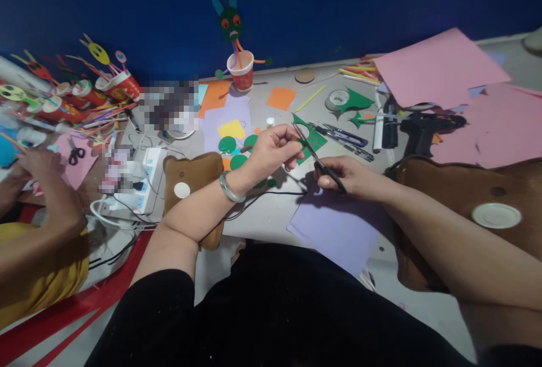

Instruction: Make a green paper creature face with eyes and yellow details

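My right hand (339, 175) is closed round the handles of black scissors (314, 152), whose blades point up and to the left. Close to the blades, my left hand (277, 149) pinches a small green paper piece (303, 143) between thumb and fingers. Behind both hands lies a green sheet with cut-outs (319, 140). Green paper circles (227, 144) are spread left of my left hand, beside a yellow piece (231, 129). Purple paper (339, 220) lies below my right hand.
A cup (241, 73) holding a green-headed figure stands at the back. Knives and pens (347, 140), a glue gun (423, 130) and pink paper (440, 68) lie right. Two brown cushions (192, 172) flank me. At left are a power strip (150, 180) and another person's arms (51, 192).
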Demonstrator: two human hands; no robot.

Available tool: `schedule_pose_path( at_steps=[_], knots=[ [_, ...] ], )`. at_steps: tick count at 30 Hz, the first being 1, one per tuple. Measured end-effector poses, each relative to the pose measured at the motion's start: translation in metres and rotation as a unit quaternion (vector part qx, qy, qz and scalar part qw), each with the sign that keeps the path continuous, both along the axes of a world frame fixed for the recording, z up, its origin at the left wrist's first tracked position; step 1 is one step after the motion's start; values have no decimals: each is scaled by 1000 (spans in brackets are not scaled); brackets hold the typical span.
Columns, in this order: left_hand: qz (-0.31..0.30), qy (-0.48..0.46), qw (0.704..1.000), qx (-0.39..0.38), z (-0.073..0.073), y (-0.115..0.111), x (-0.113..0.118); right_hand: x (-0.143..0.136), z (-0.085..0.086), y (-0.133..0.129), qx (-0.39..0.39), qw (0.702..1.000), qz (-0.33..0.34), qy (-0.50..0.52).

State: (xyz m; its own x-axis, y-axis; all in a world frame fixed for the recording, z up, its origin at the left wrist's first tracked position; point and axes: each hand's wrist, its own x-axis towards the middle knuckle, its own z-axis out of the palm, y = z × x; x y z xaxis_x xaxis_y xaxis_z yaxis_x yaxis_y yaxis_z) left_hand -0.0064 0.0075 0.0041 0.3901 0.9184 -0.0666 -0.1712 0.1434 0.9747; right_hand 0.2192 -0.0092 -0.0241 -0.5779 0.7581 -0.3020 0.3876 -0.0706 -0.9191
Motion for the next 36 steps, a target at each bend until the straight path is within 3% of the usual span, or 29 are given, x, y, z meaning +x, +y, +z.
schedule_pose_path(
  at_steps=[8, 19, 23, 31, 36],
  knots=[
    [-1, -8, 1000, 7, 0, 0, 1, 0, 1, -1, -3, 1000, 7, 2],
    [-3, 2, 1000, 10, 3, -1, 0, -8, 23, -3, -6, 1000, 15, 5],
    [-2, -7, 1000, 8, 2, 0, 0, -7, 19, -3, 2, 1000, -8, 11],
    [33, -25, 998, -48, 1, 3, 0, 3, -8, -1, -5, 994, -52, 97],
    [46, -33, 997, -55, 3, 4, 0, 4, -8, -1, -8, 994, -44, 98]
  ],
)
